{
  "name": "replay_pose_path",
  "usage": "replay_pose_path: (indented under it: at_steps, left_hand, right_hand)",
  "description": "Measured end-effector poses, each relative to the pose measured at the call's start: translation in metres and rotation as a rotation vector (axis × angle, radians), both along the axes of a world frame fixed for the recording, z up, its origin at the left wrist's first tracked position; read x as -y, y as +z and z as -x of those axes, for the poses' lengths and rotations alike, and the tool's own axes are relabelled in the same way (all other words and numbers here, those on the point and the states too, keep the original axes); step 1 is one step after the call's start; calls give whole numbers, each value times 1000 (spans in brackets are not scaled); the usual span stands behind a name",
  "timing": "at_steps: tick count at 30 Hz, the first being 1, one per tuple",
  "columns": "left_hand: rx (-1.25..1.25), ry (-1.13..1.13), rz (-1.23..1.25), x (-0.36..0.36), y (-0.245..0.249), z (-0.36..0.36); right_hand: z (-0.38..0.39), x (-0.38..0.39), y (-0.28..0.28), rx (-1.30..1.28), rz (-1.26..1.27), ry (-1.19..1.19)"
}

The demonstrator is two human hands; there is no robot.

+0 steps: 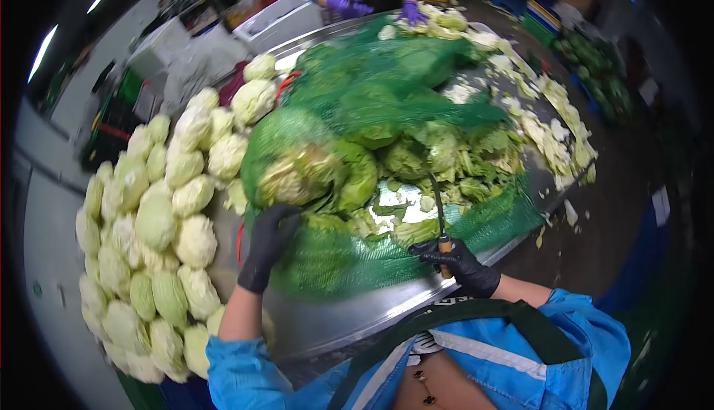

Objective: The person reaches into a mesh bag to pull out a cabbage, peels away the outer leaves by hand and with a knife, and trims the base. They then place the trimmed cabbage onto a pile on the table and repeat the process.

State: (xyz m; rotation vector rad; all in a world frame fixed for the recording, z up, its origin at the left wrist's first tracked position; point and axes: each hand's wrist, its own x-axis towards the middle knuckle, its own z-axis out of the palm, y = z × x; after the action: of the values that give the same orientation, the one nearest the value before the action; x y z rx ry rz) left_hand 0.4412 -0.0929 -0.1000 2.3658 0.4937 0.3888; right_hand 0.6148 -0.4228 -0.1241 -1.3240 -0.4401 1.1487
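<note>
My left hand (271,240), in a black glove, is curled on the left edge of a green mesh bag (327,265), beside a cabbage with browned outer leaves (297,175). Its fingertips are partly hidden against the netting. In my black-gloved right hand (462,267) is a curved knife (440,216) with a wooden handle, its dark blade pointing up and away from me over the loose leaves. Between my hands the slit bag lies spread out, showing green cabbages (357,175) and torn cabbage leaves (476,161).
Pale, trimmed cabbages (156,220) are piled on the left of the metal table (327,335). Leaf scraps (547,123) line its right edge. Across the table, a person in purple gloves (411,13) works near the mesh bag. A white crate (279,23) stands behind.
</note>
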Motion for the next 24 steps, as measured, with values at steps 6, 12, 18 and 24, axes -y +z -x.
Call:
replay_pose_path:
  at_steps: [6,12,18,24]
  left_hand:
    - [-129,-269,212,75,-22,-134]
    - [139,211,564,112,-119,-250]
    - [93,-360,-384,181,-57,-304]
    - [-497,-40,-630,70,-100,-394]
  right_hand:
    - [-57,18,-49,-5,0,-383]
    - [-103,49,-120,-299,-156,-295]
    - [-172,60,-138,-567,-183,-30]
    - [-285,69,-210,-279,-140,-230]
